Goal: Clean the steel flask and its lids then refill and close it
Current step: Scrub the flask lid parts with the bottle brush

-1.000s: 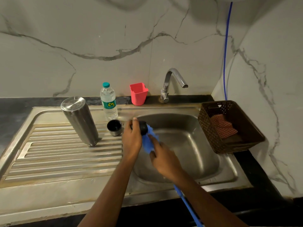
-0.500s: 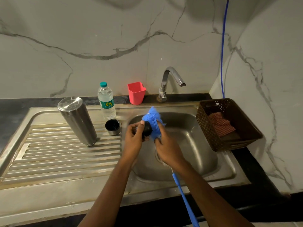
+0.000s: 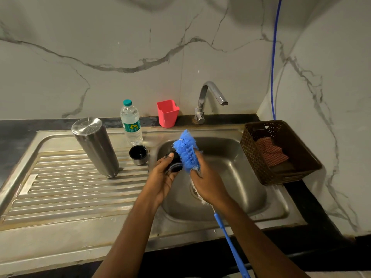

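The brown basket (image 3: 251, 155) holds a checked cloth (image 3: 271, 153). The water bottle (image 3: 130, 123) looks full. The steel flask (image 3: 96, 147) stands closed end up on the drainboard (image 3: 60, 187), with its cup lid (image 3: 138, 154) just beside it. Over the sink (image 3: 241, 177), my left hand (image 3: 162, 177) grips the black stopper (image 3: 174, 162). My right hand (image 3: 208, 181) clasps the blue brush (image 3: 186, 151), bristles against the stopper.

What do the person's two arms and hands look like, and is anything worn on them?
The left hand and the right hand wear no gloves, and no ring, watch or bracelet shows. The left forearm and the right forearm are uncovered to the frame's edge; no sleeve is visible.
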